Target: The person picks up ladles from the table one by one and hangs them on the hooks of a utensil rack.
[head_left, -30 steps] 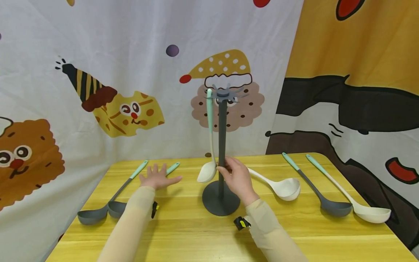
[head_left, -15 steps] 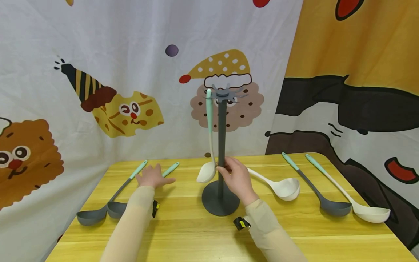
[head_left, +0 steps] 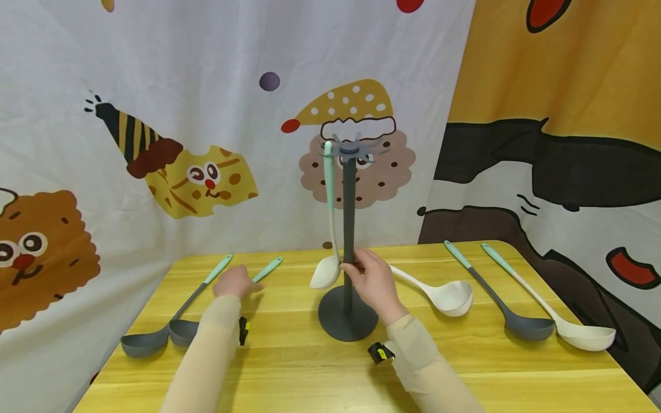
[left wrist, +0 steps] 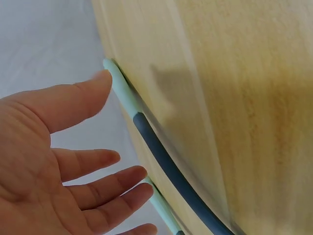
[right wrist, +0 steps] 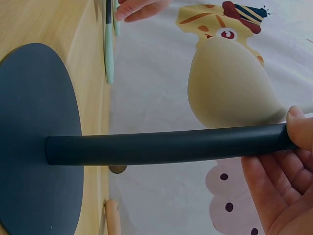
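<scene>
My right hand [head_left: 375, 281] grips the dark pole of a utensil stand [head_left: 349, 218], thumb on one side and fingers on the other. From a hook at the stand's top hangs a white ladle [head_left: 325, 273] with a mint handle, its bowl beside the pole. My left hand [head_left: 233, 282] hovers over a grey ladle [left wrist: 166, 166] with a mint handle lying on the table at the left. In the left wrist view its thumb and fingers are spread apart, holding nothing; the thumb tip overlaps the handle's end, and contact cannot be told.
Another grey ladle [head_left: 147, 343] lies at the far left, its bowl against its neighbour's. Right of the stand lie a white ladle [head_left: 451, 298], a grey ladle [head_left: 529, 327] and another white ladle [head_left: 586, 336] on the wooden table [head_left: 310, 378]. A printed curtain [head_left: 217, 69] hangs behind.
My left hand has drawn its spread fingers inward and lowered slightly leftward over the grey ladle. The right hand stays on the pole.
</scene>
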{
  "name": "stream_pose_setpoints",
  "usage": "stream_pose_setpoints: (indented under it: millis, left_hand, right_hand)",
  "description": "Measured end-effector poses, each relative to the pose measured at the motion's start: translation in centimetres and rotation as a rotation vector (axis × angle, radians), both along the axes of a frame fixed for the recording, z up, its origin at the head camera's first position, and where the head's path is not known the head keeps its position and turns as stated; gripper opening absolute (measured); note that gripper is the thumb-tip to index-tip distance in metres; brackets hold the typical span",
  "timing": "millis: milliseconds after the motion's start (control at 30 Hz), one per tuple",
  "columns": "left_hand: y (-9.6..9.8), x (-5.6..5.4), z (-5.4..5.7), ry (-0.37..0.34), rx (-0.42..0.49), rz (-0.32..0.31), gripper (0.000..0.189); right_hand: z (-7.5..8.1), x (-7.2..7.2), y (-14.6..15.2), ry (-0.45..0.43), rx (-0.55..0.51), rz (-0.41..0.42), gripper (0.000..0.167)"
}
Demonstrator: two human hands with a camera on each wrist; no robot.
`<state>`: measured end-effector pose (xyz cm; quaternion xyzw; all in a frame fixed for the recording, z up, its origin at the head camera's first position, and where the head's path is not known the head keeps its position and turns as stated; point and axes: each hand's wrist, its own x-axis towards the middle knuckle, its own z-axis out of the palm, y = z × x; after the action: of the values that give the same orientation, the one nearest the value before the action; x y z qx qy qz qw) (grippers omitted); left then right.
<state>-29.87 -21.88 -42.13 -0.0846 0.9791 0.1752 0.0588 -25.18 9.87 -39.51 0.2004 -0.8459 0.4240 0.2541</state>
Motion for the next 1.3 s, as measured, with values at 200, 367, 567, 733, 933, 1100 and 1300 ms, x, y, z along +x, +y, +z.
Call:
stream_pose_setpoints:
  millis: [200,367,567,733,933,1100,1300]
  left_hand:
    - [-0.5,0.0,-0.4,0.004,0.012,0.016,0.037]
    - [-1.0,0.0,-0.9,0.013,0.01,0.049,0.036]
    - [-1.2,0.0,-1.1,0.002,0.009,0.07,0.032]
    - [-1.3,0.1,-1.4,0.007,0.004,0.072,0.027]
    - [-1.5,0.2,-1.6,0.018,0.005,0.085,0.025]
    - [-1.7,0.3,-1.8,0.034,-0.009,0.082,0.025]
    - [-1.8,0.1,-2.1,0.039,-0.022,0.075,0.024]
  right_hand:
    - [0.1,0.1,0.0,-0.005,-0.003,0.003,0.019]
    - [0.1,0.1,0.0,0.001,-0.003,0.007,0.02]
    - [0.1,0.1,0.0,0.004,-0.004,0.004,0.019]
    - [0.1,0.1,0.0,-0.006,-0.004,0.002,0.019]
    - [0.1,0.2,0.0,-0.008,-0.007,0.003,0.019]
    - [0.1,0.2,0.0,-0.011,-0.01,0.003,0.019]
    - [0.1,0.2,0.0,-0.015,-0.008,0.002,0.02]
